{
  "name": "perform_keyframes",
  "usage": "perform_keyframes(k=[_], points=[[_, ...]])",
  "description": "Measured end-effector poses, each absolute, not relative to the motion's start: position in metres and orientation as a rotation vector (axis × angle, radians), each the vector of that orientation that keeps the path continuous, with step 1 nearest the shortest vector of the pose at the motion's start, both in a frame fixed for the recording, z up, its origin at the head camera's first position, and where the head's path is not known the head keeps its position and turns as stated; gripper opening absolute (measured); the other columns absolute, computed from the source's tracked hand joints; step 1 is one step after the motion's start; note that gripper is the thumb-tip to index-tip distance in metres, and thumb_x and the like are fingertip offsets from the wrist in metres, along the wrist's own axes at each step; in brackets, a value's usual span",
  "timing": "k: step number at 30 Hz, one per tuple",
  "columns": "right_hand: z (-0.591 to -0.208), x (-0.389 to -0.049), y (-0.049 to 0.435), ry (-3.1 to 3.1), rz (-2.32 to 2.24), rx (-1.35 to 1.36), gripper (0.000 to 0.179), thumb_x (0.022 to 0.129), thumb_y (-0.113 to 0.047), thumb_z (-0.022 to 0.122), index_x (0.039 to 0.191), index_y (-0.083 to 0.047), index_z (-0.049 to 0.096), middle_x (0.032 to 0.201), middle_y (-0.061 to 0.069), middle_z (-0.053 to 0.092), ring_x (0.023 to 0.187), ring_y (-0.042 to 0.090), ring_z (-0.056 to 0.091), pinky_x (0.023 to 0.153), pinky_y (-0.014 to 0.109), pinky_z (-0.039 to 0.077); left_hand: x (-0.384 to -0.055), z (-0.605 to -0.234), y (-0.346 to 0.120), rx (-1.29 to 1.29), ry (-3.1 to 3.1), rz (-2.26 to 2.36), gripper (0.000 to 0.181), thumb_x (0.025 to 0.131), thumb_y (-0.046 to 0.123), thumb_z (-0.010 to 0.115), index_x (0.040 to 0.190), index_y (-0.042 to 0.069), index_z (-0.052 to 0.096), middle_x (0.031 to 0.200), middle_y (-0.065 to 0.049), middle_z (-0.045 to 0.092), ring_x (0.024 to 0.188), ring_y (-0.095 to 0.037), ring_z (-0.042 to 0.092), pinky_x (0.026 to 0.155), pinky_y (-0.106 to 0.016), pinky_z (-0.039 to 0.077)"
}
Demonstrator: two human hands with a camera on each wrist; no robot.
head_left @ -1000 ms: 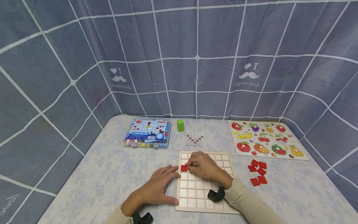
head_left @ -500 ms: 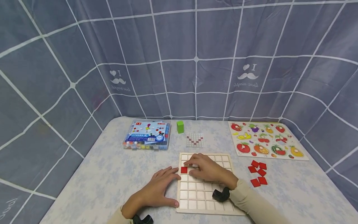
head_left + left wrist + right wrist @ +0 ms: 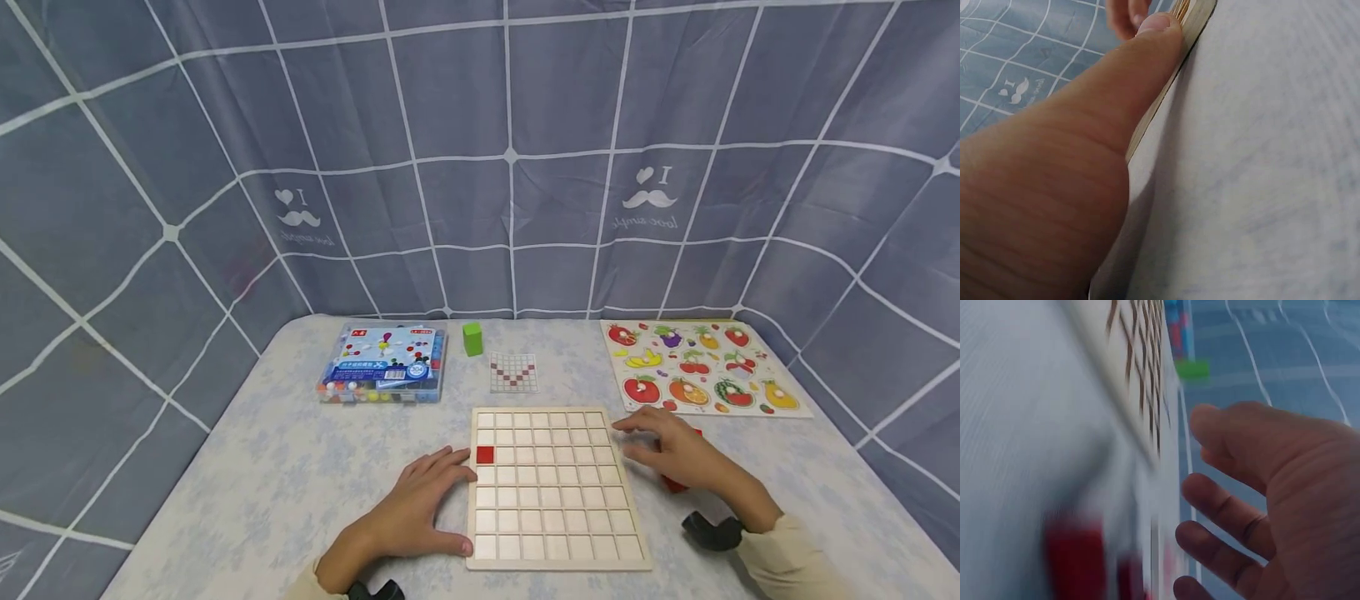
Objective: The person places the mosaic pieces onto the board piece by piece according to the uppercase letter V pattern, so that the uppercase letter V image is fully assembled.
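Observation:
A wooden grid board (image 3: 555,564) lies flat on the table, with one red square tile (image 3: 485,455) in a cell of its left column, third row from the top. My left hand (image 3: 420,512) rests at the board's left edge, fingers spread, thumb and fingertips touching the frame. Off the board's right side, my right hand (image 3: 678,450) hovers with loosely bent fingers and nothing between them. Loose red tiles (image 3: 672,483) lie beneath it, mostly hidden by the hand. In the right wrist view, blurred red tiles (image 3: 1075,559) show below the relaxed fingers (image 3: 1222,506).
Behind the board lies a small pattern card (image 3: 513,372) with a V of coloured squares. A green block (image 3: 472,339) stands beside it. At the back left is a clear plastic box (image 3: 382,363) of coloured pieces; at the back right, a fruit puzzle board (image 3: 705,371).
My right hand has left the red tile in its cell and moved right, off the board and over the loose tiles. My left hand has kept its place at the board's edge.

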State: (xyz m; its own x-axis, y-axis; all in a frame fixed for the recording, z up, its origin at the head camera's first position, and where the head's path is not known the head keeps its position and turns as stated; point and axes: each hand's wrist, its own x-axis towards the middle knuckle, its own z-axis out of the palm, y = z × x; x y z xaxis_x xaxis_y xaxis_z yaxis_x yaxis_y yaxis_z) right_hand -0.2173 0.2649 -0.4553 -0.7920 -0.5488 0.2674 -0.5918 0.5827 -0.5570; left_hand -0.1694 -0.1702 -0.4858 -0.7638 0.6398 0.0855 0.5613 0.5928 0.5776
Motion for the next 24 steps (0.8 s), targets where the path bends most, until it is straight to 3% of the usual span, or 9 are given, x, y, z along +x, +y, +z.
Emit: perform_keyframes(k=[8, 17, 24], points=[[-0.457, -0.188, 0.329, -2.839, 0.850, 0.566, 0.038, 0.083, -0.014, 0.085, 0.118, -0.010, 0.072, 0.105, -0.003, 0.064, 0.090, 0.017, 0.058, 0.073, 0.035, 0.051, -0.170, -0.488, -0.170, 1.001, 2.690, 0.905, 0.080, 0.077, 0.070, 0.075, 0.139, 0.026, 0.050, 0.161, -0.004, 0.032, 0.150, -0.034, 0.020, 0.111, -0.065, 0.017], [-0.472, -0.185, 0.342, -2.903, 0.923, 0.404, 0.030, 0.087, -0.018, 0.082, 0.114, -0.008, 0.072, 0.105, 0.000, 0.062, 0.087, 0.010, 0.053, 0.070, 0.027, 0.049, -0.170, -0.491, -0.171, 1.007, 2.698, 0.912, 0.081, 0.076, 0.070, 0.076, 0.139, 0.025, 0.051, 0.161, -0.005, 0.033, 0.150, -0.034, 0.021, 0.111, -0.065, 0.018], [-0.482, -0.186, 0.336, -2.858, 0.865, 0.242, 0.031, 0.088, -0.020, 0.082, 0.111, -0.002, 0.072, 0.104, 0.007, 0.066, 0.090, 0.022, 0.059, 0.073, 0.027, 0.053, -0.169, -0.488, -0.171, 1.026, 2.687, 0.922, 0.078, 0.078, 0.067, 0.076, 0.139, 0.024, 0.051, 0.160, -0.007, 0.034, 0.149, -0.037, 0.023, 0.109, -0.068, 0.019]])
